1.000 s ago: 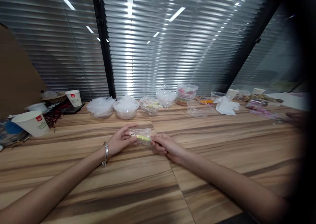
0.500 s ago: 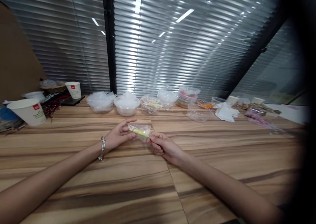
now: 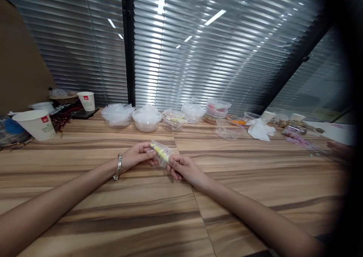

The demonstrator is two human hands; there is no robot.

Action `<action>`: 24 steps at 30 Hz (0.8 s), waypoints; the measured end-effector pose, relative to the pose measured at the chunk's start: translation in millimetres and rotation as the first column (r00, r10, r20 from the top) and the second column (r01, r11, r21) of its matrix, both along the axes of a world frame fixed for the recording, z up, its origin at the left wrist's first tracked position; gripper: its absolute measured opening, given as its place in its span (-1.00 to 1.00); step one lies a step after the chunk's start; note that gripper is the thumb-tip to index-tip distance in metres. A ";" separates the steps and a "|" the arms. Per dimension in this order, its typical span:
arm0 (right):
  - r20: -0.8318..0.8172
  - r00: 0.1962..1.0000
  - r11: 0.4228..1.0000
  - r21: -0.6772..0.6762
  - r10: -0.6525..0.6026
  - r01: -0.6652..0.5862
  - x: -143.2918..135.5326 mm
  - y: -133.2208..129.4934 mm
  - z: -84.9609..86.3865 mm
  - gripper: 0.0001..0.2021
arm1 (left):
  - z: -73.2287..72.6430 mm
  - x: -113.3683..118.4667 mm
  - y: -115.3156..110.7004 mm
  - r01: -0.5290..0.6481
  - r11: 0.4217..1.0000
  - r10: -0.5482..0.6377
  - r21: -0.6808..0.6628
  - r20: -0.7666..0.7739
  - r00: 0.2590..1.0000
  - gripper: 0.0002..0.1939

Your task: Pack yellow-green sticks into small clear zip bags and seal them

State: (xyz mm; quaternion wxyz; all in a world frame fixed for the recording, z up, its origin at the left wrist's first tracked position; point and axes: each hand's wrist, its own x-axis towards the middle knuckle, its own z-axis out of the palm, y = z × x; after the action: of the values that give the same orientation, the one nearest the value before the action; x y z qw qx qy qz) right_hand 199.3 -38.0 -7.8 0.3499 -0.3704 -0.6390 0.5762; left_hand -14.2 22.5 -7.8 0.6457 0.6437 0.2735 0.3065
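A small clear plastic bag with a yellow-green strip-like item inside is held just above the wooden table. My left hand, a silver bracelet at its wrist, pinches the bag's left end between thumb and fingers. At the lower right corner of the bag, my right hand grips with thumb and curled fingers. The strip slants down from left to right. What exactly it is, I cannot make out.
Along the back stand plastic bowls of white bags, a bowl of wrapped pieces, stacked tubs and crumpled tissue. Paper cups and a dark phone-like slab are on the left. Another person's hand shows at the right edge.
The bag has tilted more steeply, its right end lower. Both hands have shifted slightly, and my left fingers have closed in on the bag. Another person's hand has appeared at the right.
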 end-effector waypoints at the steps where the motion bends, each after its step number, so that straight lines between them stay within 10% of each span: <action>1: 0.010 0.999 0.999 0.040 -0.032 0.031 0.1 0.2 -1.4 -0.62 | 0.1 -0.2 -0.1 0.006 1.000 -0.006 0.003 -0.009 1.000 -0.67; 7: 0.041 0.982 0.974 0.144 -0.183 0.176 1.9 2.3 -9.7 -0.69 | 1.1 0.8 -1.9 0.104 0.993 -0.103 0.048 -0.031 0.994 -0.74; 11: 0.015 0.997 0.989 0.131 -0.074 0.071 -1.8 0.5 -10.1 -0.62 | 1.2 1.8 -3.7 0.149 0.986 -0.147 0.072 -0.040 0.988 -0.77; 24: -0.054 0.997 0.998 -0.024 0.063 -0.064 5.1 10.7 -0.5 -0.65 | -1.1 0.0 3.4 -0.136 0.987 0.144 -0.086 0.086 0.986 -0.74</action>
State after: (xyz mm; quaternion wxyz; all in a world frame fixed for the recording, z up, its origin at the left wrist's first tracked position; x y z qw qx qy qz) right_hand 204.5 -27.2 -8.3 0.3437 -0.3388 -0.6334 0.6049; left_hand -14.2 25.9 -8.8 0.6597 0.5817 0.3002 0.3692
